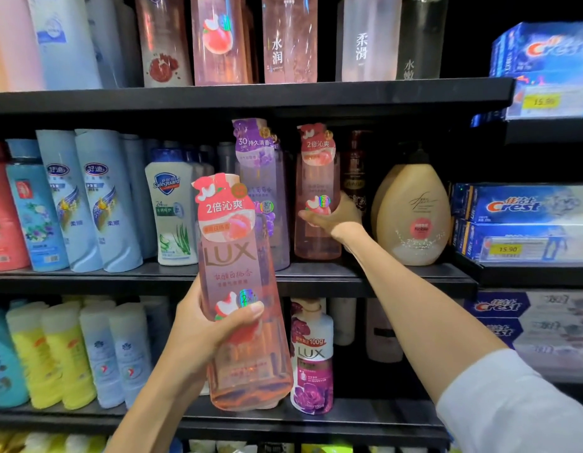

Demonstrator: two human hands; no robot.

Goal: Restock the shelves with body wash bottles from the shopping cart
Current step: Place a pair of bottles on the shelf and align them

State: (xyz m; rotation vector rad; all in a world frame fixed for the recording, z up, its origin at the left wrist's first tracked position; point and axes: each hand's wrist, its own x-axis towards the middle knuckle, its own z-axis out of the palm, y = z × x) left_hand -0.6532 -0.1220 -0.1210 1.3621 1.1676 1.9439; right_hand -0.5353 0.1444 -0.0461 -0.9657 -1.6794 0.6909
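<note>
At frame centre, the left hand (202, 335) clamps a pink Lux bottle (241, 289); the right hand (336, 217) wraps fingers round another pink bottle (316, 197) between a purple bottle (264, 191) and a beige pump bottle (411, 210).

In front of you, the middle shelf (316, 273) carries, from its left end, a red bottle (2, 223), blue bottles (97, 204), a Safeguard bottle (172, 210), a purple bottle (267, 178), a pink Lux bottle (316, 237) and a tan teardrop bottle (414, 210) at its right end. The top shelf (251, 96) bears pink and clear bottles (218, 40). The lower shelf (349, 416) holds yellow bottles (51, 354) and a purple Lux pump bottle (311, 358).
</note>
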